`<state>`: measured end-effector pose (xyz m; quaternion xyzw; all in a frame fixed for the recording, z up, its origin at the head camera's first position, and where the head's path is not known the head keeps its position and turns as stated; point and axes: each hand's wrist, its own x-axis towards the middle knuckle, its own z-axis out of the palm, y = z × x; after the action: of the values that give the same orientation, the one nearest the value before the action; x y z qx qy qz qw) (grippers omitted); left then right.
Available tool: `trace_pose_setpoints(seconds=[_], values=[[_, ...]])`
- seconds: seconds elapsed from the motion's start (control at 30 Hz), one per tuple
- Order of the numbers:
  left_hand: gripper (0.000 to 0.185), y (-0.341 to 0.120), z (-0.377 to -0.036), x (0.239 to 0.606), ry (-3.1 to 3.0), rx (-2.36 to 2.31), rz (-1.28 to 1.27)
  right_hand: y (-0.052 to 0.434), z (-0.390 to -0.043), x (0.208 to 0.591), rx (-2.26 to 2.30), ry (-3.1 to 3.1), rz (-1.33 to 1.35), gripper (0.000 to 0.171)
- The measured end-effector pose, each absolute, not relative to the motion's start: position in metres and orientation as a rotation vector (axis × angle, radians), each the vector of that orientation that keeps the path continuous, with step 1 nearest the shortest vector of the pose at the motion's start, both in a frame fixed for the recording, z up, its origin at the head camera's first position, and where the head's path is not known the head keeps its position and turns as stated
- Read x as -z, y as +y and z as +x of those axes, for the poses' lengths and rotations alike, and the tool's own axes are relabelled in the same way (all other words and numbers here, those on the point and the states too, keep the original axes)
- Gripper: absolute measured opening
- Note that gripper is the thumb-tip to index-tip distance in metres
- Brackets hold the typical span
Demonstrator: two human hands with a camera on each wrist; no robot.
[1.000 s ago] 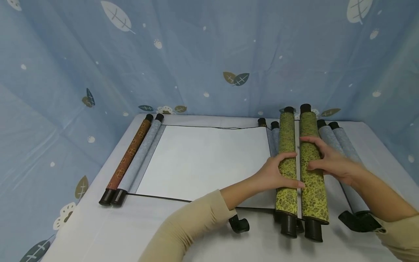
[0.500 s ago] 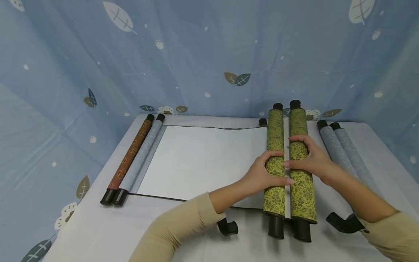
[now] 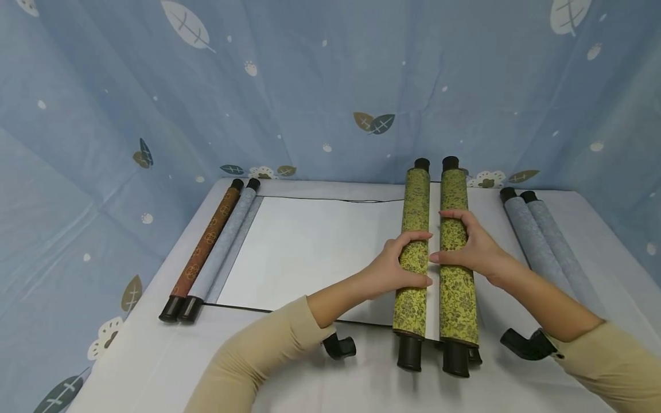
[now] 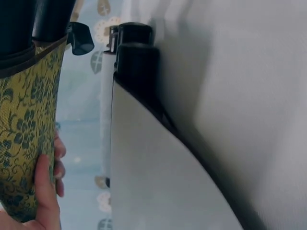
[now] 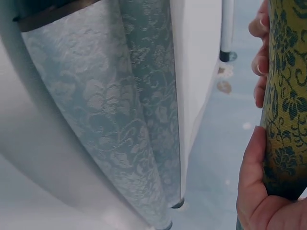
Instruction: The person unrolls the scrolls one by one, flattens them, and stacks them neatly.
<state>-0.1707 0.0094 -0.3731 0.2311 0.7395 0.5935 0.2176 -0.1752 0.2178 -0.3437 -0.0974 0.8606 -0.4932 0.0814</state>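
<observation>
Yellow-green scroll rolls gripped by curled hands; one each.

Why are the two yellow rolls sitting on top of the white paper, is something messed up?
Nothing looks messed up. The left hand grips one yellow roll, the right hand grips the other yellow roll, side by side over the flat white sheet. Nothing torn or spilled.

Open run of flat white sheet between the left-hand rolls and the two green rolls; a hand passes freely there. Only a narrow slot between the green pair. Right of them, a bare strip of table, then two blue-grey rolls block it. Near edge: bare table, small black clips standing.
</observation>
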Motion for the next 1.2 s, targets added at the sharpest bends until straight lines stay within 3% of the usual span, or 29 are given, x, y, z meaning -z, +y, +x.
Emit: trace_pose_setpoints(seconds=[0.4, 0.73, 1.0, 1.2], values=[[0.087, -0.001, -0.170, 0.373, 2.007, -1.708, 0.551, 0.215, -0.180, 0.335, 1.444, 2.514, -0.434, 0.098], [0.072, 0.001, -0.168, 0.374, 2.211, -1.783, 0.458, 0.198, -0.182, 0.340, 1.552, 2.576, -0.284, 0.085], [0.081, -0.008, -0.170, 0.374, 2.274, -1.741, 0.432, 0.189, -0.183, 0.341, 1.470, 2.645, -0.262, 0.098], [0.066, -0.019, -0.173, 0.374, 2.326, -1.754, 0.493, 0.189, -0.183, 0.337, 1.482, 2.613, -0.279, 0.090]])
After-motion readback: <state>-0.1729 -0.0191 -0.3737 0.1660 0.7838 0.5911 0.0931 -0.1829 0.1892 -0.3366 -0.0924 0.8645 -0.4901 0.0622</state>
